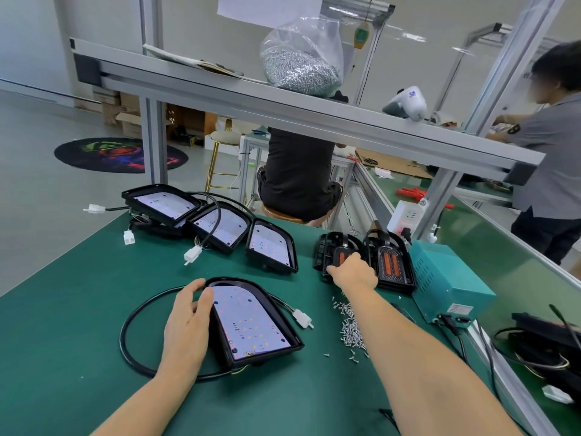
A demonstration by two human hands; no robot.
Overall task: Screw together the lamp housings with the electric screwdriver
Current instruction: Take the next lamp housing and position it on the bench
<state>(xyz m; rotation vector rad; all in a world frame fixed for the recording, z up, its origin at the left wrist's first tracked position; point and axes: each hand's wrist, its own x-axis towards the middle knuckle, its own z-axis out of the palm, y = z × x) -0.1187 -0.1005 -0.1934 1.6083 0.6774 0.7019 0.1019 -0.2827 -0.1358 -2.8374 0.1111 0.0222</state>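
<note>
Left grip (188, 319) lies flat on lamp housing (251, 322); right grip (353, 270) grasps cover (330, 250).

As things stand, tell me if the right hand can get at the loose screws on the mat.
Probably yes: the loose screws lie uncovered beside the right forearm, nearer than the black cover the right hand is reaching for.
</note>
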